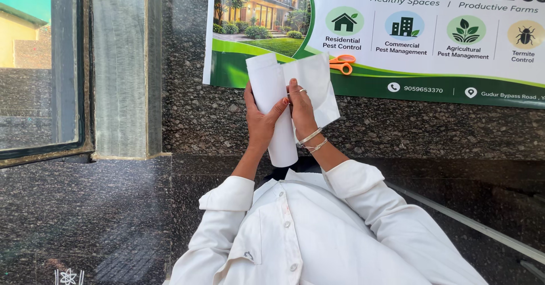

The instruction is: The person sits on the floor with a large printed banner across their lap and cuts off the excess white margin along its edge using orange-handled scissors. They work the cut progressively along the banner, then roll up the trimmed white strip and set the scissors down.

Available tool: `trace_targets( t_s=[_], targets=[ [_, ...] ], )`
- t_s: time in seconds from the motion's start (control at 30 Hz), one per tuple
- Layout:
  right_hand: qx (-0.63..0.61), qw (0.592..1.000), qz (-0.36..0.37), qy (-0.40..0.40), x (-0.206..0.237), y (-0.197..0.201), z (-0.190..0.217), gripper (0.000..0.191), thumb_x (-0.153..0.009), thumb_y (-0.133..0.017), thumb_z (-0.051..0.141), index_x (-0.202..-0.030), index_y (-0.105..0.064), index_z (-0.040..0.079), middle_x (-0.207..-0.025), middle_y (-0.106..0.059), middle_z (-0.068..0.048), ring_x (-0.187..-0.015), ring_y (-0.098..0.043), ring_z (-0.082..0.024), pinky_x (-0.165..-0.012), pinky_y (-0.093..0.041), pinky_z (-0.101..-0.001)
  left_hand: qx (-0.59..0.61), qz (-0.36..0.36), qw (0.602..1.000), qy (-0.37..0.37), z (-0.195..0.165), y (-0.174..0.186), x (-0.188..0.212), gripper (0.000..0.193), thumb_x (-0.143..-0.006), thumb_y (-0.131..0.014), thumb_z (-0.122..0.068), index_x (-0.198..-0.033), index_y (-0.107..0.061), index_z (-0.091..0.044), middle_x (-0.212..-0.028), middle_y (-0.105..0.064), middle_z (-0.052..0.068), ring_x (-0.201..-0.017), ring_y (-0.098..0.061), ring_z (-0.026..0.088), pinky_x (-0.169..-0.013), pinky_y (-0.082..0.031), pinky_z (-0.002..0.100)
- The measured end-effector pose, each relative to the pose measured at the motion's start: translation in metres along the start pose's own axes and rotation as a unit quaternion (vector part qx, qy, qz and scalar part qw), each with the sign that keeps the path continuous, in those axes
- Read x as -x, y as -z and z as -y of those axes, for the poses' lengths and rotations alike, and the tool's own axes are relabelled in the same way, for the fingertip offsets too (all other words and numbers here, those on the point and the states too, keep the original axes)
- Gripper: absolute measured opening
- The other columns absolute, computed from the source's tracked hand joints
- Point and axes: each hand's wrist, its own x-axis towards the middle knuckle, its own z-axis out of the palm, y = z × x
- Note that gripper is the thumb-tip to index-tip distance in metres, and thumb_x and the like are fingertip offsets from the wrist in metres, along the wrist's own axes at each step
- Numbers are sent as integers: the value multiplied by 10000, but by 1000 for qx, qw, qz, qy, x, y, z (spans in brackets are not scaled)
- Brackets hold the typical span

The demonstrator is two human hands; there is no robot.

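Observation:
My left hand [261,117] wraps around a rolled white sheet [272,100] held upright against a dark speckled stone wall. My right hand [301,109], with a ring and bracelets at the wrist, presses on the unrolled loose end of the sheet [318,80]. Orange-handled scissors [342,63] show just behind the sheet's top right edge, against the bottom of a green and white printed poster [431,41]. Both arms are in white sleeves.
The poster is fixed to the stone wall [187,114] above my hands. A window with a dark frame [79,69] is at the left. A stone ledge [85,205] runs below, and a metal strip [471,222] slants at the lower right.

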Motion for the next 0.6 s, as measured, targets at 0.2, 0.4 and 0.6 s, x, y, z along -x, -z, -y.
trace_targets(
  t_s=[0.2, 0.4, 0.6],
  targets=[
    [-122, 977, 129, -118, 9, -6, 34, 662, -965, -522, 577, -1337, -552, 30, -1151, -659, -87, -1040, -654, -143, -883, -568, -320, 253, 103, 961, 46, 0, 13, -1, 888, -861, -783, -166, -1588, -276, -96, -1464, -521, 102, -1338, -539, 208, -1120, -471, 356],
    [-84, 996, 7, -23, -4, -7, -6, 600, -1042, -578, 541, -1306, -543, 4, -1141, -647, -102, -1002, -640, -143, -866, -563, -319, 157, 111, 970, 152, 10, 17, -5, 825, -815, -798, -206, -1511, -396, -17, -1303, -605, 187, -1155, -628, 286, -946, -566, 441],
    [-87, 992, 50, -73, -7, -3, -8, 629, -1025, -479, 586, -1326, -601, 48, -1176, -692, -56, -1038, -670, -136, -903, -562, -307, -46, 3, 995, -92, 18, 0, 6, 987, -893, -819, -364, -1611, -221, -46, -1498, -475, 170, -1339, -534, 251, -1097, -489, 401]
  ],
)
